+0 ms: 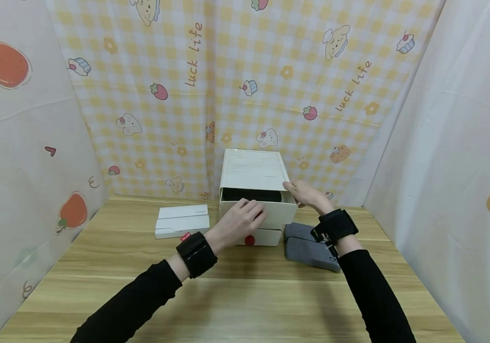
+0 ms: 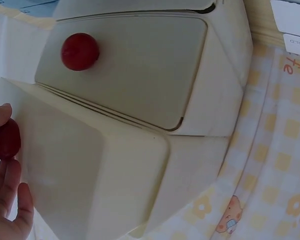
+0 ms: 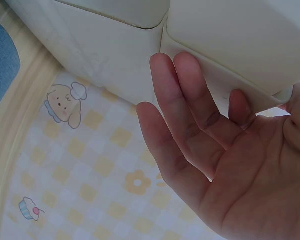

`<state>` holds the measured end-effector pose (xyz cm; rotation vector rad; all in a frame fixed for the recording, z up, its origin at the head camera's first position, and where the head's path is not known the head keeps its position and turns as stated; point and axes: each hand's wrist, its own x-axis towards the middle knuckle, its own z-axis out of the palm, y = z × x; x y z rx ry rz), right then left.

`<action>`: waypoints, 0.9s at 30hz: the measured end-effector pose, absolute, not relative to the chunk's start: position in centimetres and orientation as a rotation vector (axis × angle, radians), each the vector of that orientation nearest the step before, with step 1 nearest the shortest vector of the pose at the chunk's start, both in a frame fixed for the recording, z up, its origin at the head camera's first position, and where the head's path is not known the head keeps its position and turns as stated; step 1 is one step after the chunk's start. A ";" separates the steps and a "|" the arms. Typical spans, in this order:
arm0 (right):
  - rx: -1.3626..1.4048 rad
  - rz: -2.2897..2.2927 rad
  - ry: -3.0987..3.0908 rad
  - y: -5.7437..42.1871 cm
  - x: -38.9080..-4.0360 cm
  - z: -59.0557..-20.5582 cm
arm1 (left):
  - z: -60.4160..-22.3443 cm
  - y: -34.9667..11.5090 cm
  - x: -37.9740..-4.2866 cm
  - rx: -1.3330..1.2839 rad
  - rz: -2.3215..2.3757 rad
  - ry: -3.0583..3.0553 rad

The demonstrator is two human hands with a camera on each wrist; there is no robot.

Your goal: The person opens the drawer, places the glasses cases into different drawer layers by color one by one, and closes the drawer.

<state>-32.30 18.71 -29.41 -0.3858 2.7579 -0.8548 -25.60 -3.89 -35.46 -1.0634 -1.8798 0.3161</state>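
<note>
A small white drawer cabinet (image 1: 253,169) stands against the back curtain. Its upper drawer (image 1: 276,214) is pulled partly out, and a black object (image 1: 251,195) shows inside. My left hand (image 1: 242,220) pinches that drawer's round red knob (image 2: 6,140) between thumb and fingers. Below, the lower drawer (image 1: 268,237) is closed, with its own red knob (image 1: 249,240). At the cabinet's upper right edge, my right hand (image 1: 306,193) rests against the side wall. Its fingers (image 3: 190,100) are nearly straight in the right wrist view; the thumb is mostly hidden there.
Left of the cabinet lies a flat white box (image 1: 182,221) with a red tag (image 1: 185,236) at its front edge. A grey glasses case (image 1: 311,252) lies to the right, beneath my right wrist. Patterned curtains (image 1: 245,95) enclose the wooden table (image 1: 245,305) at back and sides.
</note>
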 end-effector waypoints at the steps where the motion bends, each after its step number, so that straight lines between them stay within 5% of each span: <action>1: -0.387 -0.853 2.762 18.7 -32.3 -29.4 | -35.5 -3.8 -25.9 -1.052 0.310 -1.881; 27: -0.378 -0.867 2.740 18.7 -32.3 -29.4 | -37.2 -3.2 -28.2 -0.826 0.307 -1.962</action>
